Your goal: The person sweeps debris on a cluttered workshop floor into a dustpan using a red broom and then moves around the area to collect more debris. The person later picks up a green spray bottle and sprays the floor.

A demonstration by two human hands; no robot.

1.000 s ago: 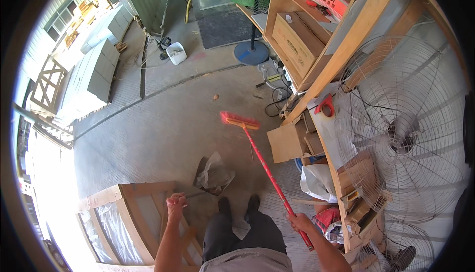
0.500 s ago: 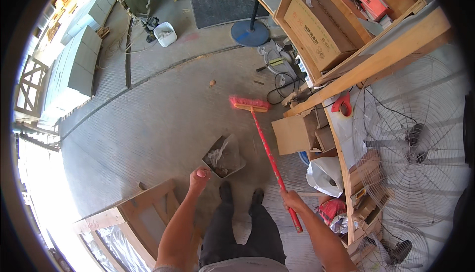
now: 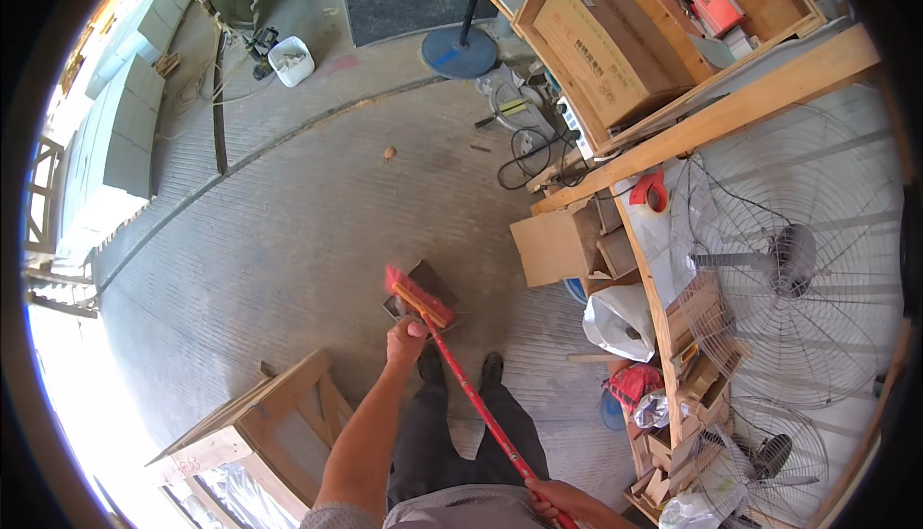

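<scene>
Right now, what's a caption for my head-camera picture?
Right hand grips a red broom, brush over a dustpan.

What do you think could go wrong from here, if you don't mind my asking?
The red broom overlaps the dustpan in view, so a stroke might tip it. The left hand appears close to the broom head, so knuckles could get bumped. The pan sits just ahead of the shoes: a possible trip.

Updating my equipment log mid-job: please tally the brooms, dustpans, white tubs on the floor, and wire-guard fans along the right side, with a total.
Broom: 1
Dustpan: 1
White tub: 1
Wire-guard fans: 2
Total: 5
</scene>
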